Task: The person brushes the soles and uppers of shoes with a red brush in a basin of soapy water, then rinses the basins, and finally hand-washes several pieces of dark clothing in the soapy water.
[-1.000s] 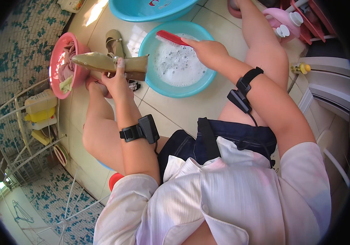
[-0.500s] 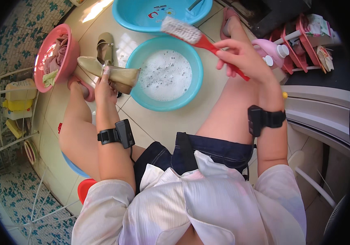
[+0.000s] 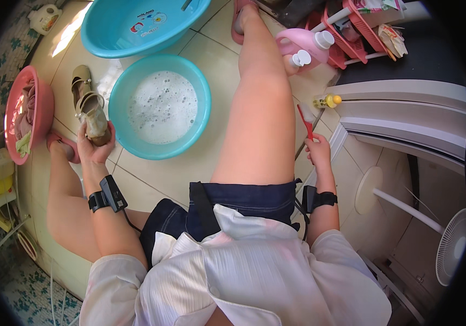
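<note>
My left hand (image 3: pixel 94 145) is closed around the heel part of an olive-green strapped shoe (image 3: pixel 95 120), held up left of a teal basin. White suds fill the teal basin (image 3: pixel 204 111). Its matching shoe (image 3: pixel 80 77) lies on the floor just beyond the held one. Out to the right, past my bare thigh, my right hand (image 3: pixel 318 151) grips a red-handled brush (image 3: pixel 308 127) with pale bristles. The brush is low beside my leg, its head pointing away from me.
A larger blue basin (image 3: pixel 94 39) stands beyond the teal one. A pink basin of cloth (image 3: pixel 46 103) is at the left. On the right are a pink bottle (image 3: pixel 298 41), a small yellow bottle (image 3: pixel 324 101), a pink rack (image 3: pixel 347 41) and a white fan (image 3: pixel 455 247).
The brush has dropped from above the suds to the right of my thigh. The held shoe has turned more upright. My view has swung to the right.
</note>
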`<move>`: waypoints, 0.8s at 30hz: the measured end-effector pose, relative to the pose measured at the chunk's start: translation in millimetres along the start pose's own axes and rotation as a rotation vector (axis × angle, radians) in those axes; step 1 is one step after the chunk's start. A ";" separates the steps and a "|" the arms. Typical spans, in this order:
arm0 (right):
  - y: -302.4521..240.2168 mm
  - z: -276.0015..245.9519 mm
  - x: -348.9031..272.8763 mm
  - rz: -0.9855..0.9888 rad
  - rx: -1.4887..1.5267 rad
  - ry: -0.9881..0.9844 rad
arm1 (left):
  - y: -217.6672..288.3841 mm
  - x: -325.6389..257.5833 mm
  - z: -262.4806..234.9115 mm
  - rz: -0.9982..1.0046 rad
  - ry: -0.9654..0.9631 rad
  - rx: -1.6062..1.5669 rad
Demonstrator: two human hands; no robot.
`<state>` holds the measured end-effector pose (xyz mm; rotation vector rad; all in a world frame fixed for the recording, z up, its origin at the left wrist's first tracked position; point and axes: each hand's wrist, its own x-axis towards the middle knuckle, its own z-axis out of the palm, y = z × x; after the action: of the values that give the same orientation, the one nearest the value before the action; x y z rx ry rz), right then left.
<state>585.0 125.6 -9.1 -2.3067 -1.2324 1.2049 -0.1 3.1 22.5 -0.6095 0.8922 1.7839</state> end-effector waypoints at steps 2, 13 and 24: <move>41.1 25.6 19.6 0.105 0.078 -0.044 | 4.0 3.0 0.9 0.001 0.018 0.055; -96.1 -27.8 51.2 -0.421 0.043 0.119 | 31.5 79.0 5.7 0.151 0.170 0.073; -289.7 175.8 -71.4 -0.849 -0.058 -0.327 | 24.8 81.7 -7.0 0.127 0.246 0.374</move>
<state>264.6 219.8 82.8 -1.3362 -2.0669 1.2099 -53.0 37.6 -35.4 -0.5429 1.4220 1.6139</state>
